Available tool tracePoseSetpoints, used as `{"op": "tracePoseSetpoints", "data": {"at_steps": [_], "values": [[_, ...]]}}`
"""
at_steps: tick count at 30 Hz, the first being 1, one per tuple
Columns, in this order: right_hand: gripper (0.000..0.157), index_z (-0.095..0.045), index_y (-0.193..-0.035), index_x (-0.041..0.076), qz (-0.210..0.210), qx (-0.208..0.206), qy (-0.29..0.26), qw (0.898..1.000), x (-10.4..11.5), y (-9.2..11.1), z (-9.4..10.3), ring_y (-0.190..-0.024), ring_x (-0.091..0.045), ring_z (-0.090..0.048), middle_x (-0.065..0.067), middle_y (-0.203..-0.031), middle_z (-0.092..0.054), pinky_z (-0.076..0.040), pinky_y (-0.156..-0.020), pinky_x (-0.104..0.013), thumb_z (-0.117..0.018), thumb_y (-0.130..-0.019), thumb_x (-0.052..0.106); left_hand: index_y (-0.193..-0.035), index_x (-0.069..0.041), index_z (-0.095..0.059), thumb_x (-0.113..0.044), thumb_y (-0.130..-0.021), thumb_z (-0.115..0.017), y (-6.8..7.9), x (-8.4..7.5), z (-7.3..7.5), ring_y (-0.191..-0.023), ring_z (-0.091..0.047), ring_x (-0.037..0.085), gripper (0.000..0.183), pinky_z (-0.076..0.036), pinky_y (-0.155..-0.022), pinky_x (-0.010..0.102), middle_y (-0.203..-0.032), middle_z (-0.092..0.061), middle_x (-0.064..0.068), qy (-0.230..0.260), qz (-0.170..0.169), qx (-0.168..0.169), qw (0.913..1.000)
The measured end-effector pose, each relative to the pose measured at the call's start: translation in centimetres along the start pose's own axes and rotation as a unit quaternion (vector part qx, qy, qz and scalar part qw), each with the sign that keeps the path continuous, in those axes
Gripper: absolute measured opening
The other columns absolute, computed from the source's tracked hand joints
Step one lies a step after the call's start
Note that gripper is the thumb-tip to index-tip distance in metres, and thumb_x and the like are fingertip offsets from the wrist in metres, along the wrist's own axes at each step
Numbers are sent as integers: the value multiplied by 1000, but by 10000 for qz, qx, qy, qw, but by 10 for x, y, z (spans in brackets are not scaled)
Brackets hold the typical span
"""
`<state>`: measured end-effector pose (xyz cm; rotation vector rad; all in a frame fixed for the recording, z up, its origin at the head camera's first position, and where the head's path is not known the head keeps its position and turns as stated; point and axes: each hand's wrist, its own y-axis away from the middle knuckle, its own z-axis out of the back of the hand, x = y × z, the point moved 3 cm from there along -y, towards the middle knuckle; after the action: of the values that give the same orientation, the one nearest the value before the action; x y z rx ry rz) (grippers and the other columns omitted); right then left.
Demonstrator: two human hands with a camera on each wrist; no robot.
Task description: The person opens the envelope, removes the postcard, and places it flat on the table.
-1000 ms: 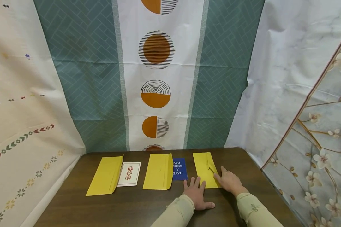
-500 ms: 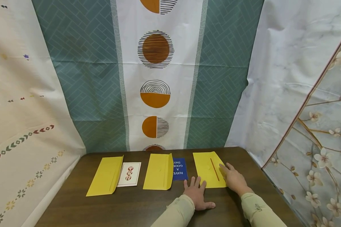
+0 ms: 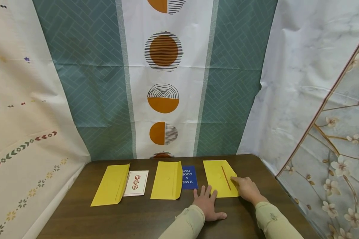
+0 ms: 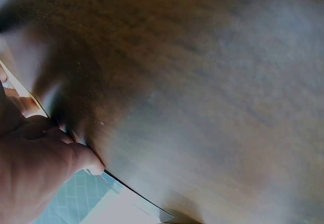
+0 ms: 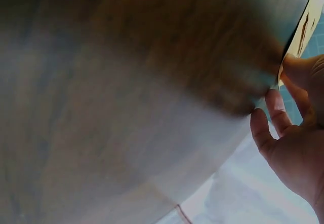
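Note:
A yellow envelope (image 3: 216,179) lies at the right of the table, its flap spread out to the right. Along it runs a thin reddish-brown strip (image 3: 226,178). My left hand (image 3: 205,205) rests on the table with fingers spread, the fingertips at the envelope's near edge. On the right side, my right hand (image 3: 249,190) touches the flap with an extended index finger. In the right wrist view its thumb is at the envelope's edge (image 5: 304,29) and the other fingers bend loosely near the table. What lies inside the envelope is hidden.
To the left lie two more yellow envelopes, a middle one (image 3: 166,181) and a far-left one (image 3: 109,186). A white card with red print (image 3: 136,183) and a blue card with lettering (image 3: 189,177) lie beside them. Cloth hangs behind the brown table (image 3: 122,220).
The right-hand envelope's folded flap has been spread open to the right, uncovering the reddish-brown strip. My right hand has shifted slightly right; my left hand has stayed put.

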<state>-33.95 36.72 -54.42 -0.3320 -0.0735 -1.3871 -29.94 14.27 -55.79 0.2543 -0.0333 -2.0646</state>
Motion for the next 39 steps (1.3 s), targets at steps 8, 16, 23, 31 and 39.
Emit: {"op": "tracePoseSetpoints", "data": {"at_steps": [8, 16, 23, 31, 39], "values": [[41, -64, -146, 7, -394, 587, -312, 9970, 2, 4, -1, -143, -58, -47, -21, -153, -61, -29, -105, -91, -63, -106, 15, -166, -34, -39, -88, -87, -56, -1, -1, 0, -166, -26, 29, 97, -26, -130, 64, -178, -29, -1, 6, -1, 23, 10000], [49, -52, -155, -1, -829, 746, -1651, 9800, -9, -7, 3, -148, -59, -43, -32, -156, -53, -24, -113, -88, -47, -115, 27, -166, -34, -38, -86, -89, -56, 3, -2, 3, -167, -25, 28, 94, -24, -131, 64, -178, -28, -2, 128, -15, 45, 9999], [52, -52, -151, -10, -1151, 576, -2504, 9595, -10, -10, 22, -137, -51, -59, -34, -152, -55, -49, -112, -62, -52, -113, 25, -166, -33, -38, -84, -89, -59, 7, -3, 9, -167, -25, 30, 95, -24, -130, 65, -178, -28, 0, 203, 4, 117, 9997], [49, -60, -140, -13, -1635, 662, -2880, 9413, 2, -20, 22, -100, -33, -76, -28, -126, -71, -62, -82, -44, -56, -110, 25, -166, -35, -38, -87, -88, -56, 2, 0, 0, -167, -25, 28, 95, -25, -130, 64, -178, -27, -3, 59, 22, 46, 10000], [63, -41, -152, -18, -2002, 1288, -4197, 8759, -4, -15, 18, -96, -25, -68, -30, -130, -66, -61, -82, -36, -46, -115, 33, -166, -35, -38, -87, -88, -56, 2, 0, 2, -167, -25, 28, 95, -23, -131, 64, -178, -27, -3, 144, 26, 80, 9999]]}}
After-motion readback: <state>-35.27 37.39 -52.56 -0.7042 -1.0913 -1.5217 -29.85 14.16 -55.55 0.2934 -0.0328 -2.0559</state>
